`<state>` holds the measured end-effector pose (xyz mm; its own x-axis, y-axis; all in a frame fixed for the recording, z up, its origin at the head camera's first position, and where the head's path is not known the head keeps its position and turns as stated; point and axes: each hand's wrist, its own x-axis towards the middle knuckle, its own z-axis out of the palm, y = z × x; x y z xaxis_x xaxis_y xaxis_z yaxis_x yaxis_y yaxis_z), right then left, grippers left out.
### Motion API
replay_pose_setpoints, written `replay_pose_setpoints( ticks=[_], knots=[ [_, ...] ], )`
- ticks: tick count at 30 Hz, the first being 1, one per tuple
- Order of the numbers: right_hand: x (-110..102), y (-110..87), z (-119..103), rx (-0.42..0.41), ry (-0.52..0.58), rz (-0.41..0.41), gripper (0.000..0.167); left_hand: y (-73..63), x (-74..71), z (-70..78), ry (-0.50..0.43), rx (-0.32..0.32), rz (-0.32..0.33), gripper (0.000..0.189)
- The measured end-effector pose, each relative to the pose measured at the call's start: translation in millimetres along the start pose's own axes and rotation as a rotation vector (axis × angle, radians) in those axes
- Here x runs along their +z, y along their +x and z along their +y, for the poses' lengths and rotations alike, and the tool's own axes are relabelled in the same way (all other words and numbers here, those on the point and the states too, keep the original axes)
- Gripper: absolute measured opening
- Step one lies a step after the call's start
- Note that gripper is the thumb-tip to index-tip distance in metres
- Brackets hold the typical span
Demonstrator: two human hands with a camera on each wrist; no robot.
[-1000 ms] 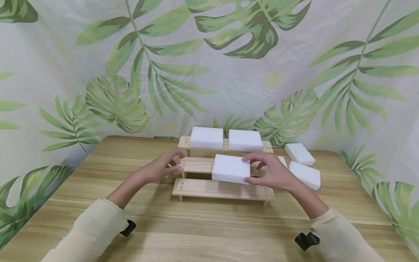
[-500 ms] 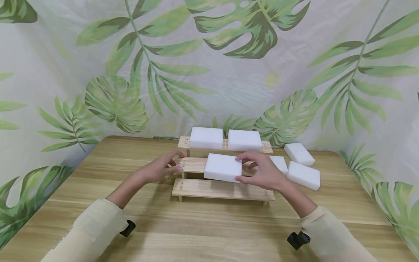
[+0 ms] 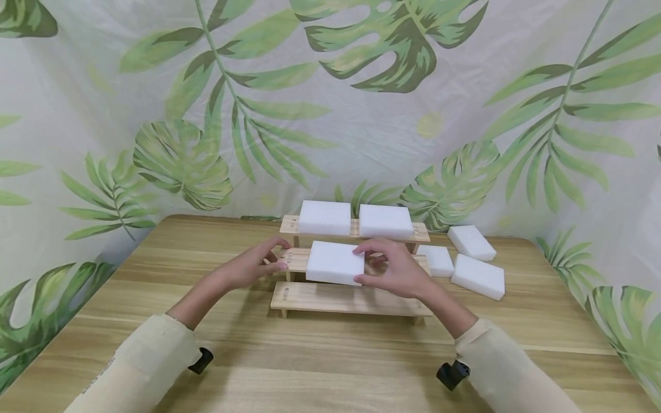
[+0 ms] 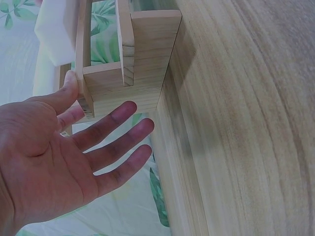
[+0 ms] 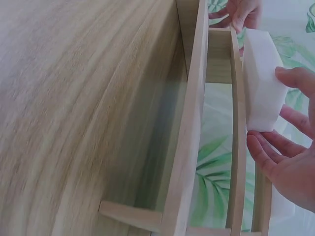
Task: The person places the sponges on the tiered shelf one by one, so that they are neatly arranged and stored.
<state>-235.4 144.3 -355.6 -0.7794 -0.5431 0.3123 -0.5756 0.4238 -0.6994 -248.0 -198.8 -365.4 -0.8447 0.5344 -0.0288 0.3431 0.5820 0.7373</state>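
Note:
A wooden three-tier stand [image 3: 351, 298] has its steps rising toward the back. My left hand [image 3: 254, 267] grips the left end of its middle step; in the left wrist view, the thumb and index finger [image 4: 64, 96] hold the board's edge while the other fingers stretch out free. My right hand [image 3: 395, 269] pinches a white foam block [image 3: 335, 261] by its right end, above or on the middle step. In the right wrist view, the block [image 5: 261, 81] lies along that step; whether it fully rests there I cannot tell. Two more blocks [image 3: 324, 217] sit on the top step.
Right of the stand, several white blocks lie on the wooden table [image 3: 289, 367]: one at the back [image 3: 471, 242], another block in front [image 3: 477, 276], and a block close to the stand [image 3: 436, 261]. A leaf-patterned cloth [image 3: 258, 115] hangs behind the table.
My right hand has moved left along the middle step with the foam block, uncovering the step's right end and the block beside the stand. My left hand has stayed in place.

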Motion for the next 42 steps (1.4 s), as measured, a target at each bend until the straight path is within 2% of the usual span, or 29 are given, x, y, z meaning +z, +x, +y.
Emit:
replay_pose_setpoints(
  ticks=[10,17,30,37,42],
  knots=[
    [11.7,12.3,-4.8,0.000,0.002,-0.023,0.042,1.6,0.7,-1.9,0.010,0.000,0.012,0.044],
    [16.1,17.6,-4.9,-0.023,-0.058,-0.023,0.041,2.0,0.8,-1.8,0.016,0.008,0.012,0.045],
    [11.8,13.2,-14.2,0.045,-0.197,-0.114,0.043,0.9,0.6,-1.4,0.021,0.001,0.012,0.045],
    [12.6,17.6,-10.7,0.005,-0.126,-0.126,0.039,0.7,0.8,-2.5,0.022,0.003,0.015,0.044],
    [13.7,21.4,-9.6,0.008,-0.138,-0.113,0.039,0.5,0.5,-2.0,0.017,0.005,0.016,0.045]
  ],
)
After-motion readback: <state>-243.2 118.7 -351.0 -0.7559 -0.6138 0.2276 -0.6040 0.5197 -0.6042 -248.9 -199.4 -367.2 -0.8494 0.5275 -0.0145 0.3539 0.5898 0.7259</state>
